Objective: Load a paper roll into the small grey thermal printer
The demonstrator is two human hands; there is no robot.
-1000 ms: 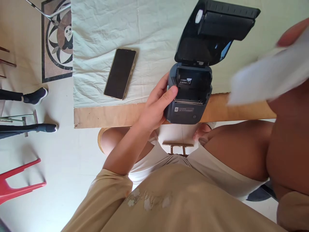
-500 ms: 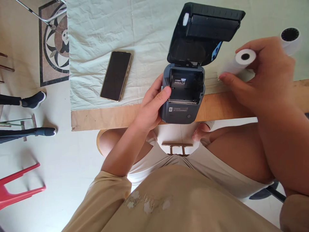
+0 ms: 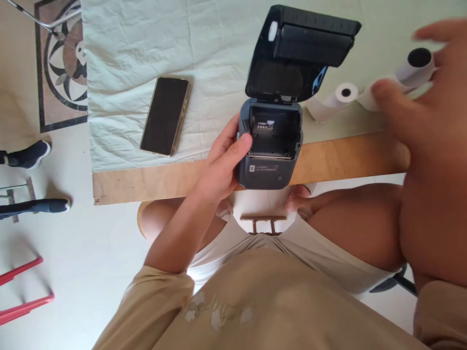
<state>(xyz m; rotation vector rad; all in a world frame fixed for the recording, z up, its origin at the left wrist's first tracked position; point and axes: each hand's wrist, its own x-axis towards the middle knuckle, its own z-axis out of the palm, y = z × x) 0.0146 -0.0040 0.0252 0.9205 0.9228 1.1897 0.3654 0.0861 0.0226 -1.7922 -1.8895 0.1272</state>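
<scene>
Closest to you are your tan shirt [image 3: 262, 296] and pale shorts [image 3: 328, 248], tucked up to the bare wooden edge of the counter [image 3: 346, 151]. At that edge your left hand [image 3: 221, 163] grips the black printer [image 3: 268, 167] by its side, thumb over the rim and fingers closed around the body. The printer tilts up in your grip, its bay [image 3: 275, 138] holding no roll and its lid [image 3: 292, 48] swung fully back.

Just past the printer, on the green cloth [image 3: 222, 43], the near roll [image 3: 330, 104] now sits by itself. Half a second ago it was in your right hand [image 3: 434, 107]; that hand has let it go and moved outward. Its fingers are spread wide about the far roll [image 3: 414, 75], the one with the dark core, though blur hides whether they touch it. So the printer looks ready to take paper, but both rolls lie outside it.

To the left, well apart from the rolls, a phone [image 3: 166, 116] lies flat on the cloth. Beyond the counter, on the floor, are another person's dark shoe [image 3: 31, 154] and a panda tile [image 3: 60, 73].
</scene>
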